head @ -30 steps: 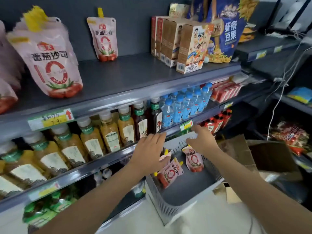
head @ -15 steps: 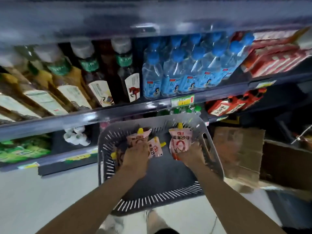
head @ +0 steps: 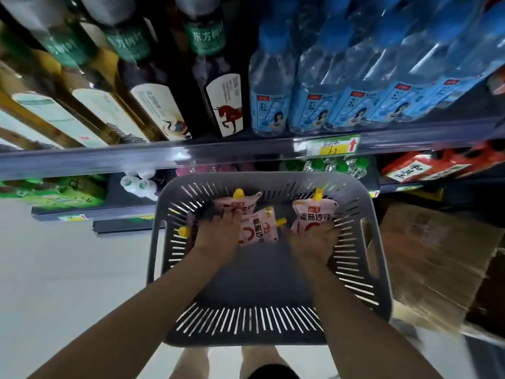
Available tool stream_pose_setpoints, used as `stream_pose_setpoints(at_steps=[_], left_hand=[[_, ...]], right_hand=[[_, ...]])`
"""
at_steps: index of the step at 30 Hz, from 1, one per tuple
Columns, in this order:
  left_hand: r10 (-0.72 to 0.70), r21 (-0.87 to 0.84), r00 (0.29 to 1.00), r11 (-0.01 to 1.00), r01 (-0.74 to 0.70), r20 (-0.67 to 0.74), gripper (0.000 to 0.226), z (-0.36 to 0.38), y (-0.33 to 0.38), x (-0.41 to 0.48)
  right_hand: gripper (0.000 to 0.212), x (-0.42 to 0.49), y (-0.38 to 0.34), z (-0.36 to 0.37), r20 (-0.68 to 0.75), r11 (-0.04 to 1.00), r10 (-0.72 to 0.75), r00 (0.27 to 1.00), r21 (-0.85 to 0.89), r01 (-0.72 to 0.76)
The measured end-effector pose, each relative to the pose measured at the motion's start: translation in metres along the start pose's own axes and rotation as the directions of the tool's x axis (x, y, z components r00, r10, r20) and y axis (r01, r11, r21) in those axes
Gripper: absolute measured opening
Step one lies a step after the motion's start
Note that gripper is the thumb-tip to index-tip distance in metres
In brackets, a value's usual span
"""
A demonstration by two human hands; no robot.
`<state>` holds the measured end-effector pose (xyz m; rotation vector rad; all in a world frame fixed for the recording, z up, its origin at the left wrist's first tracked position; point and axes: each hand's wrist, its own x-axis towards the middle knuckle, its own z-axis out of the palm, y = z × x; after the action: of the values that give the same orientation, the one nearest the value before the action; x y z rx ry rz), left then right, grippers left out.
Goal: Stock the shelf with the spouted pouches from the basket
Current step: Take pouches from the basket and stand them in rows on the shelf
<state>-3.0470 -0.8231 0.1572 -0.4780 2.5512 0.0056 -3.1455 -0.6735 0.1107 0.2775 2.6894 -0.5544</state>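
Both hands are down inside the grey basket point(head: 246, 339). From the head camera, the only view I have, the right hand point(head: 314, 243) grasps the lower end of the right pouch point(head: 313, 214) near the basket's far right corner, its yellow spout pointing away from me. The left hand point(head: 218, 232) lies over pouches at the basket's far left. Its fingers are smeared by motion, so I cannot tell whether they are clenched on anything or merely resting. Around it I make out a far pouch point(head: 241, 205) by the basket's far wall and a middle pouch point(head: 259, 229) between the two hands. A yellow cap point(head: 183, 231) pokes out left of the wrist and probably belongs to a fourth.

As for progress, I judge this as the pick-up stage. At least three pouches sit in the basket, and lifting and placing all lie ahead for them.

The shelf meant for the pouches is not in sight. Beyond the basket I see only a shelf edge point(head: 191, 157) carrying water bottles point(head: 273, 105) and tea bottles point(head: 153, 105), their tops cut off, so I cannot say how many pouches are already stocked. Both palms and whatever lies under the left hand are hidden. To the right of the basket, a cardboard box point(head: 437, 255) is blurred.
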Motion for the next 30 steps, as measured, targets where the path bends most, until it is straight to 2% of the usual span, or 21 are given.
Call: stream_pose_setpoints(at_steps=[4,6,9,12,15,17,20,22,25,28,30], left_hand=[[0.034,0.055,0.999,0.998,-0.034,0.01,0.06,0.008,0.006,0.006],[0.045,0.021,0.999,0.999,-0.046,0.03,0.06,0.012,0.01,0.009],[0.043,-0.002,0.997,0.999,-0.043,0.059,0.063,0.018,0.015,0.015],[0.062,0.066,0.992,0.995,-0.069,0.114,0.072,0.026,0.023,0.02],[0.098,0.065,0.987,0.992,-0.107,0.128,0.076,0.038,0.028,0.026],[0.112,0.039,0.988,0.992,-0.117,0.108,0.082,0.045,0.03,0.028],[0.128,0.043,0.988,0.99,-0.132,0.084,0.093,0.051,0.032,0.031],[0.14,0.011,0.987,0.99,-0.141,0.073,0.093,0.054,0.032,0.031],[0.154,-0.093,0.987,0.984,-0.149,0.04,0.096,0.061,0.028,0.028],[0.134,-0.258,0.991,0.957,-0.134,-0.017,0.096,0.067,0.025,0.021],[0.15,-0.292,0.989,0.945,-0.147,-0.013,0.092,0.067,0.026,0.017]], right_hand=[[0.098,0.001,-0.005,0.015,-0.011,0.998,0.017,1.0,-0.063,-0.018],[0.095,0.003,-0.004,0.017,0.043,0.997,0.048,0.998,-0.065,-0.045],[0.111,0.003,0.004,0.012,0.209,0.993,0.108,0.972,-0.059,-0.098],[0.122,-0.003,0.015,0.006,0.372,0.985,0.172,0.912,-0.051,-0.165],[0.131,-0.011,0.025,0.002,0.456,0.972,0.23,0.86,-0.15,-0.18],[0.133,-0.016,0.029,-0.001,0.477,0.968,0.239,0.846,-0.189,-0.166],[0.133,-0.021,0.031,-0.007,0.473,0.971,0.225,0.852,-0.179,-0.158],[0.131,-0.022,0.029,-0.012,0.455,0.972,0.227,0.861,-0.154,-0.175],[0.132,-0.022,0.026,-0.02,0.444,0.978,0.202,0.873,-0.135,-0.158],[0.136,-0.022,0.022,-0.032,0.445,0.973,0.207,0.871,-0.188,-0.136],[0.134,-0.024,0.02,-0.045,0.46,0.97,0.214,0.862,-0.201,-0.134]])
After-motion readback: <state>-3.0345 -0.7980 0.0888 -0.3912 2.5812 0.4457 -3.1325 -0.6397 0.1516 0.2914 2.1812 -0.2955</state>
